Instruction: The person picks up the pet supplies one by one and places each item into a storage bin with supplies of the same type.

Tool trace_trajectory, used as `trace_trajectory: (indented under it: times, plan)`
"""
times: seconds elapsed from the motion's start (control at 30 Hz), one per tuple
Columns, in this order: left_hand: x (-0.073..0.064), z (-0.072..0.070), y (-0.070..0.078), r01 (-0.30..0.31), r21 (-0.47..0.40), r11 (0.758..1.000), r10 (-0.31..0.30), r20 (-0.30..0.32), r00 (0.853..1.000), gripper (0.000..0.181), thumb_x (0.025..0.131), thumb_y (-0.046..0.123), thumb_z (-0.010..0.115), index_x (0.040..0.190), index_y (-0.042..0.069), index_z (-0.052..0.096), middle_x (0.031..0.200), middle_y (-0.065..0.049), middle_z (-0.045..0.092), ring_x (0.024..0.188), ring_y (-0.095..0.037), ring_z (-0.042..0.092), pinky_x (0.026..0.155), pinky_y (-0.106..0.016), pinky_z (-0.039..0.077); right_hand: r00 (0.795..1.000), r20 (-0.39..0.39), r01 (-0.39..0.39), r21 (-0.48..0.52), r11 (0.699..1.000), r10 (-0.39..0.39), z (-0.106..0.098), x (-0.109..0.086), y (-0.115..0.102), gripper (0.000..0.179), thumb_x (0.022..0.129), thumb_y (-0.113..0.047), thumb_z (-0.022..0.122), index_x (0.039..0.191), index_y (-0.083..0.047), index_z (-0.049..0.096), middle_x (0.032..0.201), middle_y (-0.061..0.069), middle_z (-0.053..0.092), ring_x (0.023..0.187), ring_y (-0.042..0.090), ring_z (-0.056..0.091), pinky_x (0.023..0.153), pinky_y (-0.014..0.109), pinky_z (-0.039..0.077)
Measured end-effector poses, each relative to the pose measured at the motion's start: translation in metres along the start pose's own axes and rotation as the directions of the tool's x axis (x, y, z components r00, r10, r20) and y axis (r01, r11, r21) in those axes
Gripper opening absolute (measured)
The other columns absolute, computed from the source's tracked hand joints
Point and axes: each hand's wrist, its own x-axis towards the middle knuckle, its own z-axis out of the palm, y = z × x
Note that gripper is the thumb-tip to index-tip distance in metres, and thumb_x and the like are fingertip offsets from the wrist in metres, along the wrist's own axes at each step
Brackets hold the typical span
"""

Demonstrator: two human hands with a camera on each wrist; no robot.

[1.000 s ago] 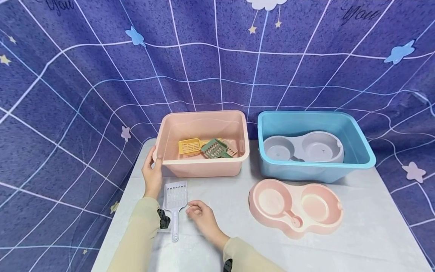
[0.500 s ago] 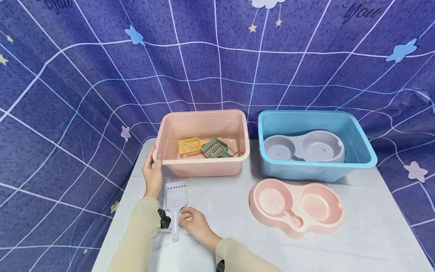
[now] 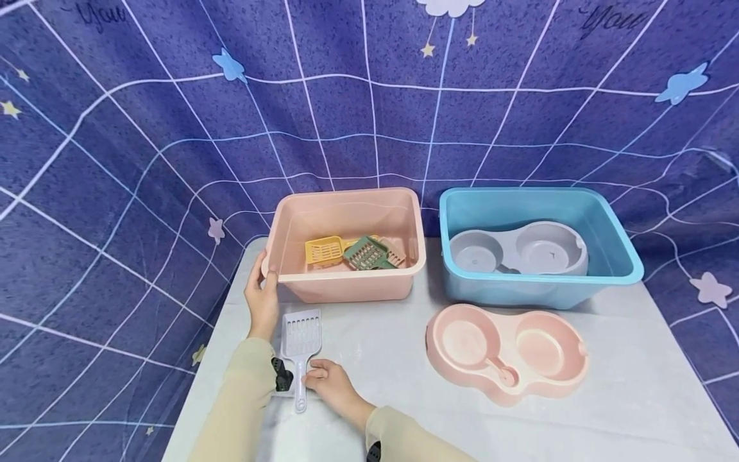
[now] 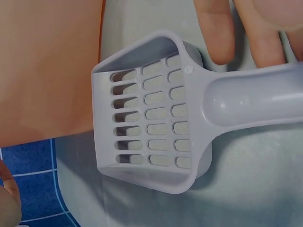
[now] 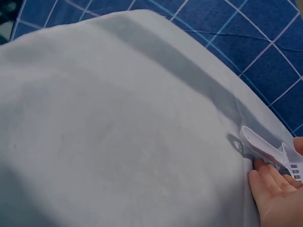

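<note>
A lilac litter scoop [image 3: 300, 366] lies on the table, slotted head toward the bins and handle toward me. My right hand [image 3: 335, 385] is at the right edge of its handle, fingertips close to or touching it. In the left wrist view, these relaxed fingers [image 4: 218, 35] lie along one side of the handle; the thumb is blurred. The right wrist view shows part of the scoop [image 5: 260, 144] beside the fingers. My left hand [image 3: 262, 305] holds the front left corner of a pink litter box [image 3: 346, 289], thumb over the rim and fingers along the outer side.
Inside the pink box lie a yellow scoop [image 3: 324, 250], a green scoop [image 3: 366, 253] and a beige one partly covered. A blue litter box [image 3: 531, 292] at right holds a grey double bowl [image 3: 508, 244]. A pink double bowl [image 3: 508, 353] lies before it.
My right hand has moved left and slightly toward me, from beside the scoop's head to its handle. The left hand keeps its hold on the pink litter box. The scoop lies as before.
</note>
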Motion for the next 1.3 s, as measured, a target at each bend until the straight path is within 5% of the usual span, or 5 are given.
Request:
trace_trajectory:
  times: [0.2, 0.43, 0.6, 0.93, 1.3]
  plan:
    - [0.001, 0.002, -0.002, -0.009, 0.000, 1.000, 0.009, -0.006, 1.000, 0.048, 0.100, 0.008, 0.050, 0.148, 0.003, 0.045, 0.148, -0.015, 0.047, 0.125, -0.022, 0.046, 0.096, -0.018, 0.042, 0.999, -0.030, -0.032, 0.086, 0.996, 0.035, 0.007, 0.001, 0.001, 0.043, 0.085, -0.003, 0.068, 0.123, 0.014, 0.057, 0.094, 0.010, 0.072, 0.086, 0.014, 0.066, 0.081, 0.028, 0.053]
    - [0.012, 0.001, -0.035, 0.006, -0.047, 0.999, -0.007, -0.029, 1.000, 0.048, 0.101, 0.014, 0.052, 0.148, 0.015, 0.048, 0.149, -0.002, 0.047, 0.128, -0.017, 0.044, 0.101, -0.021, 0.041, 0.996, -0.087, -0.007, 0.085, 0.996, 0.015, 0.008, 0.000, 0.001, 0.037, 0.084, 0.001, 0.067, 0.119, 0.012, 0.060, 0.089, 0.007, 0.070, 0.078, 0.007, 0.061, 0.069, 0.021, 0.051]
    - [0.014, 0.001, -0.040, -0.012, -0.039, 0.999, 0.010, -0.051, 0.999, 0.046, 0.101, 0.017, 0.054, 0.146, 0.018, 0.051, 0.146, 0.000, 0.050, 0.126, -0.014, 0.046, 0.100, -0.021, 0.042, 0.993, -0.119, -0.011, 0.103, 0.995, 0.024, 0.004, 0.000, 0.000, 0.036, 0.085, 0.001, 0.067, 0.119, 0.010, 0.062, 0.086, 0.004, 0.067, 0.069, 0.006, 0.058, 0.060, 0.025, 0.053]
    - [0.000, 0.002, -0.002, -0.004, -0.022, 1.000, 0.004, -0.022, 1.000, 0.047, 0.100, 0.009, 0.052, 0.146, 0.003, 0.047, 0.145, -0.015, 0.050, 0.122, -0.019, 0.047, 0.093, -0.016, 0.043, 0.992, -0.123, -0.018, 0.156, 0.988, 0.037, 0.002, -0.001, -0.002, 0.037, 0.080, 0.009, 0.067, 0.117, 0.012, 0.061, 0.083, 0.003, 0.060, 0.067, 0.006, 0.052, 0.059, 0.022, 0.050]
    - [0.000, 0.000, 0.000, 0.023, -0.012, 1.000, -0.023, -0.006, 1.000, 0.049, 0.100, 0.010, 0.052, 0.148, 0.006, 0.046, 0.148, -0.009, 0.048, 0.128, -0.020, 0.045, 0.096, -0.018, 0.042, 0.996, -0.080, -0.045, 0.000, 0.999, 0.045, 0.000, 0.000, 0.000, 0.036, 0.083, 0.003, 0.067, 0.116, 0.017, 0.062, 0.081, 0.002, 0.065, 0.073, 0.005, 0.053, 0.069, 0.020, 0.049]
